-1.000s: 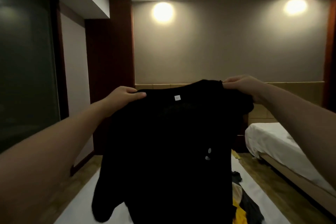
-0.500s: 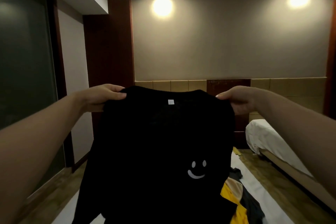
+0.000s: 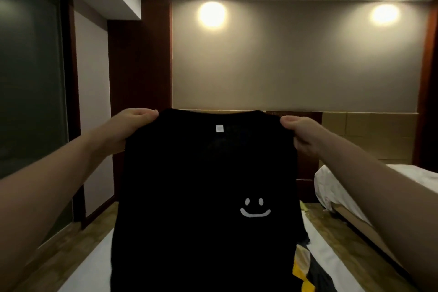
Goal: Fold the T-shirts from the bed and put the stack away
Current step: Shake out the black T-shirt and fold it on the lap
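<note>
Bare left hand [image 3: 129, 127], right hand [image 3: 302, 135], forearms [image 3: 54, 185]

The black T-shirt [image 3: 203, 197] runs off the bottom edge of the frame, so its hem is unseen. The white label [image 3: 219, 128] at its neck is too small to read. The shirt hides most of the bed [image 3: 94, 265] and all but a yellow-and-dark strip of the heap of clothes [image 3: 305, 272] at lower right. At far right the frame's edge cuts off the second bed [image 3: 336, 187].
</note>
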